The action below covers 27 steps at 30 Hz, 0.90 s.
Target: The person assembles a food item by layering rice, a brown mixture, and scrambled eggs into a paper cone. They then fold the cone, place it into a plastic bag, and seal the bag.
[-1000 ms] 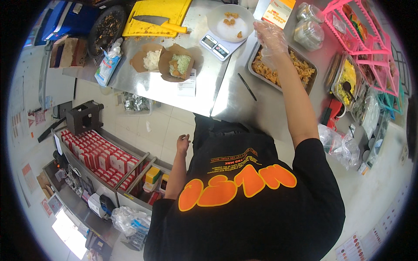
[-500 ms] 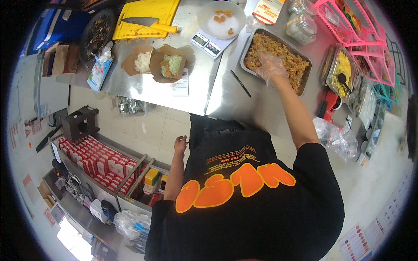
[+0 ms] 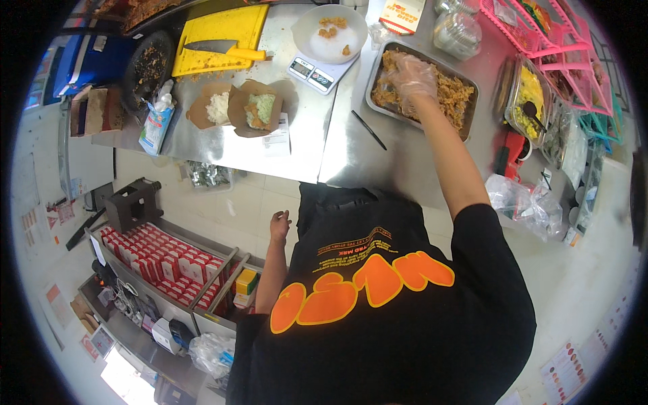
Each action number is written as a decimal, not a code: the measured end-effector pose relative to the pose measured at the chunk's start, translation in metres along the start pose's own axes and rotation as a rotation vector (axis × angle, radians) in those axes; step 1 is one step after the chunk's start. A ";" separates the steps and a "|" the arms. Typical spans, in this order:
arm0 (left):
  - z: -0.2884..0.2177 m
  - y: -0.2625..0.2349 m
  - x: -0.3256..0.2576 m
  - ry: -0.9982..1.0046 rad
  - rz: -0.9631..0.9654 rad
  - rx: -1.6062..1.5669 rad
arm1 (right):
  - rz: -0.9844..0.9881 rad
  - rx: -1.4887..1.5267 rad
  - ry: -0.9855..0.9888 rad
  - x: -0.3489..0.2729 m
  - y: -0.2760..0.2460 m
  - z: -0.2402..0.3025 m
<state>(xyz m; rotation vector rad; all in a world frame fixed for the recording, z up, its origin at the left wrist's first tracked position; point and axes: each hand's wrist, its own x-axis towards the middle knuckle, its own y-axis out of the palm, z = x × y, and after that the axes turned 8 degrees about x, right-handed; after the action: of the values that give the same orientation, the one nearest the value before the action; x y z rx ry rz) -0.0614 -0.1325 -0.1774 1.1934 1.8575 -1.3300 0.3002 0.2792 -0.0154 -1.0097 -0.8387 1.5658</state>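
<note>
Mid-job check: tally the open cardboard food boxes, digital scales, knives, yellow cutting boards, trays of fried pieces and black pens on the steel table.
Open cardboard food boxes: 2
Digital scale: 1
Knife: 1
Yellow cutting board: 1
Tray of fried pieces: 1
Black pen: 1
Total: 7

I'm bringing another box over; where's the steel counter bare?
Right of the black pen, just this side of the metal tray; also between the pen and paper slip. Crowded: the right end, around the pink baskets.
</note>
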 end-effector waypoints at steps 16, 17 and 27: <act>0.023 0.003 0.001 -0.084 0.032 0.070 | -0.031 1.565 0.409 -0.030 0.007 -0.063; 0.022 0.004 0.004 -0.070 0.032 0.063 | -0.041 1.585 0.427 -0.030 0.008 -0.068; -0.019 0.005 0.001 0.034 -0.020 0.034 | 0.024 1.585 0.228 -0.059 -0.017 -0.045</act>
<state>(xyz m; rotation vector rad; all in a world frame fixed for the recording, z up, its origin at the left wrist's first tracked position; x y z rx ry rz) -0.0564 -0.1138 -0.1738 1.2246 1.8828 -1.3651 0.3543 0.2260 -0.0075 0.0156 0.6222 1.4890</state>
